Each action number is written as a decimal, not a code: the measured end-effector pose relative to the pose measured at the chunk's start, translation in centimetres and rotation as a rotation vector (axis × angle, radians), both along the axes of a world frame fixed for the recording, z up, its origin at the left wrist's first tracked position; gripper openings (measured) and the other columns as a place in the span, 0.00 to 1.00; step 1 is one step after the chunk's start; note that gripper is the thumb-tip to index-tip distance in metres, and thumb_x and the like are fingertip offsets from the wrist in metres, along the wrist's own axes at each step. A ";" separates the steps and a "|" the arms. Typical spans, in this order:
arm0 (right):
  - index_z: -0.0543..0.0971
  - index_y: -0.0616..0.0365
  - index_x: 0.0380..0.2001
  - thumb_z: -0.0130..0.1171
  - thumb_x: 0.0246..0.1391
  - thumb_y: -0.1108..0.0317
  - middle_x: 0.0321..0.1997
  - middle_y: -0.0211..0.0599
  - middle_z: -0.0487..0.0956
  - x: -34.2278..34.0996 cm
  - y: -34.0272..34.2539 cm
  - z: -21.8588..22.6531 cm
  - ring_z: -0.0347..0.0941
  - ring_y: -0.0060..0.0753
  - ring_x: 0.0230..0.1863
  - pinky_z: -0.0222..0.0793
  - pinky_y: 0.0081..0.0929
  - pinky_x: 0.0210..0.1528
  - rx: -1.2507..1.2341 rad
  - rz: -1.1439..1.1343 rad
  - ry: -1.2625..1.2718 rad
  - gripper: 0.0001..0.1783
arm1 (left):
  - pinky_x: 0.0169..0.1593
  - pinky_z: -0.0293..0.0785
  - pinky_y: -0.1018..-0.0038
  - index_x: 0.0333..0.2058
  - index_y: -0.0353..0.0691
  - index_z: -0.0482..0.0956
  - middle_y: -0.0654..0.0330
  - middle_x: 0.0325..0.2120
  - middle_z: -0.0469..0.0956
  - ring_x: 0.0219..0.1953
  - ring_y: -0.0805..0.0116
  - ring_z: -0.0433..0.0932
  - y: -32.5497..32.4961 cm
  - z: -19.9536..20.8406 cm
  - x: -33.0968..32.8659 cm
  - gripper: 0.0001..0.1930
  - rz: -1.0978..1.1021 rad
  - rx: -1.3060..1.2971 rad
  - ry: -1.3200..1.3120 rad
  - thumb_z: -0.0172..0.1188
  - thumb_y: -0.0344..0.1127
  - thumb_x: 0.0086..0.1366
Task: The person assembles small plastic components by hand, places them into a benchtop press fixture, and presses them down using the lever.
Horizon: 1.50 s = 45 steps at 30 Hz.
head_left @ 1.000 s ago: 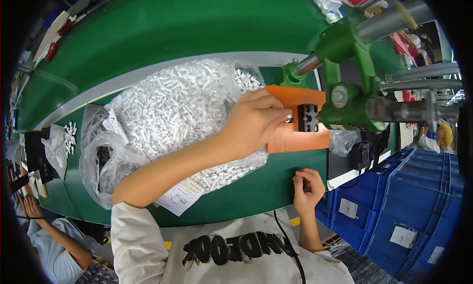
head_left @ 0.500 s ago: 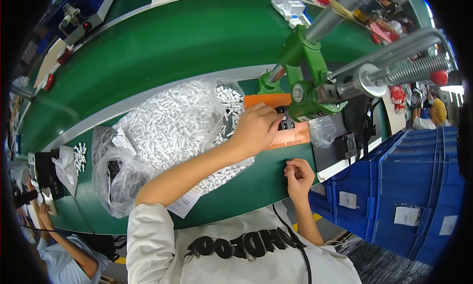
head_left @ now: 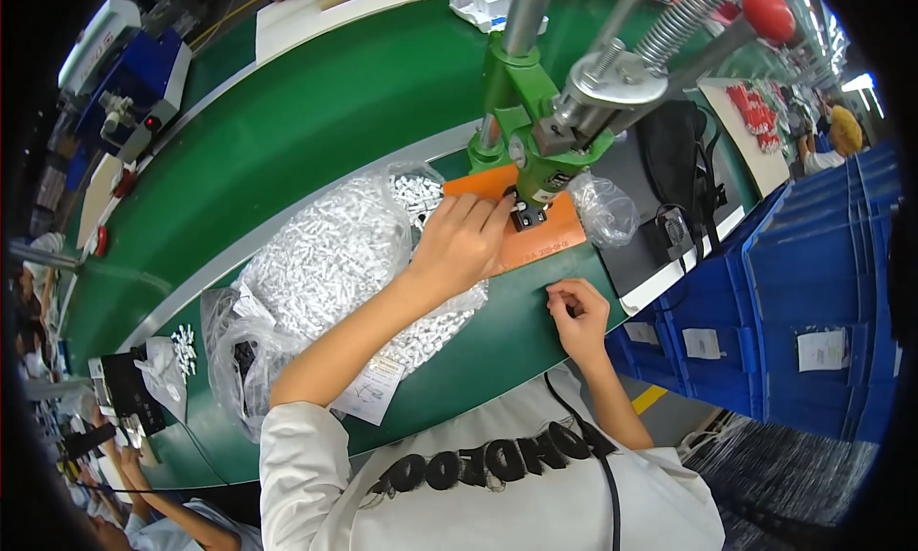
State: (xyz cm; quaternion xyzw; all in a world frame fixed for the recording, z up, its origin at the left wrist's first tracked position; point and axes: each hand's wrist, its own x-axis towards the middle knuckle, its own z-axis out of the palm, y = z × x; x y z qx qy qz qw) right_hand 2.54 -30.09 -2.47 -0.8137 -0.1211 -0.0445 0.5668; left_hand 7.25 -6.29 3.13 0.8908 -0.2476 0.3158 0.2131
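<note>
Head view: since the earlier frame, the green press [head_left: 553, 173] and the orange plate [head_left: 553, 233] have shifted leftward in the picture, and the red knob [head_left: 768, 13] of the press lever now stands near the upper edge, at right. On the plate, just right of the frame's centre and below the press head, sits the black block [head_left: 529, 216], its upper face showing small hollows. Left hand [head_left: 459, 247], at centre, reaches over the plate's left part; its fingers are drawn together, with the tips at the block's left edge. A small pale spot shows at these tips, but whether a piece is gripped cannot be told. Right hand [head_left: 580, 317], lower and to the right, is loosely curled above the green bench [head_left: 521, 307], apart from the plate; whether it encloses anything cannot be told. Left of centre lies a large clear bag [head_left: 330, 254] of small white parts, passing behind the left forearm; a paper slip [head_left: 371, 388] lies at its lower edge. Right of the plate is a crumpled clear bag [head_left: 607, 211]. Blue crates [head_left: 803, 293] fill the right side; a co-worker's hand [head_left: 132, 470] appears at lower left.
</note>
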 end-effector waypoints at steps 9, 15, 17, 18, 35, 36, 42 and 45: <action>0.72 0.64 0.47 0.61 0.54 0.81 0.34 0.37 0.83 -0.2 2.6 3.0 0.78 0.22 0.34 0.72 0.17 0.36 0.584 0.341 0.610 0.16 | 0.41 0.76 0.67 0.37 0.33 0.81 0.54 0.33 0.79 0.37 0.56 0.78 -1.4 -1.2 -6.8 0.12 -0.376 -0.365 0.332 0.68 0.25 0.52; 0.74 0.63 0.40 0.62 0.54 0.80 0.33 0.35 0.83 0.2 2.9 3.0 0.76 0.19 0.30 0.71 0.17 0.34 0.560 0.450 0.741 0.12 | 0.36 0.77 0.68 0.35 0.33 0.82 0.55 0.33 0.79 0.33 0.57 0.79 -0.9 -1.0 -8.3 0.10 -0.363 -0.417 0.403 0.69 0.26 0.52; 0.74 0.63 0.40 0.62 0.54 0.80 0.33 0.35 0.83 0.3 2.9 3.2 0.76 0.18 0.30 0.71 0.17 0.34 0.559 0.484 0.746 0.11 | 0.35 0.79 0.72 0.35 0.32 0.84 0.53 0.32 0.81 0.32 0.60 0.82 -0.9 -1.2 -9.0 0.11 -0.273 -0.386 0.404 0.71 0.25 0.51; 0.74 0.63 0.39 0.62 0.54 0.80 0.32 0.35 0.83 0.4 2.9 3.4 0.76 0.18 0.30 0.71 0.17 0.34 0.548 0.520 0.757 0.10 | 0.34 0.79 0.72 0.34 0.33 0.84 0.54 0.31 0.81 0.31 0.60 0.82 -1.0 -0.8 -9.1 0.11 -0.273 -0.404 0.410 0.71 0.26 0.50; 0.74 0.63 0.42 0.61 0.56 0.72 0.40 0.30 0.76 16.0 0.8 20.8 0.74 0.22 0.40 0.70 0.23 0.45 0.534 0.271 -0.574 0.12 | 0.33 0.76 0.75 0.30 0.32 0.83 0.54 0.28 0.81 0.28 0.63 0.80 -2.9 -1.6 -14.0 0.07 -0.071 -0.521 0.405 0.71 0.22 0.51; 0.63 0.66 0.62 0.58 0.59 0.71 0.54 0.41 0.75 14.8 0.4 23.0 0.72 0.29 0.55 0.65 0.25 0.59 0.541 0.444 -0.207 0.29 | 0.32 0.76 0.75 0.30 0.32 0.83 0.54 0.28 0.81 0.28 0.63 0.80 -3.2 -1.8 -14.3 0.07 -0.039 -0.520 0.410 0.71 0.22 0.51; 0.72 0.61 0.39 0.56 0.58 0.69 0.35 0.33 0.71 13.4 -1.2 23.0 0.70 0.28 0.38 0.66 0.33 0.52 0.470 0.506 -0.458 0.09 | 0.31 0.76 0.74 0.29 0.33 0.84 0.54 0.28 0.81 0.28 0.64 0.80 -5.0 -2.4 -15.8 0.06 -0.013 -0.532 0.394 0.71 0.23 0.51; 0.73 0.59 0.25 0.60 0.52 0.75 0.25 0.32 0.74 11.0 -3.3 20.1 0.71 0.31 0.30 0.69 0.32 0.41 0.468 0.607 -0.671 0.06 | 0.30 0.74 0.77 0.29 0.33 0.84 0.55 0.27 0.81 0.26 0.66 0.80 -3.9 -2.6 -16.2 0.06 0.077 -0.600 0.411 0.71 0.23 0.51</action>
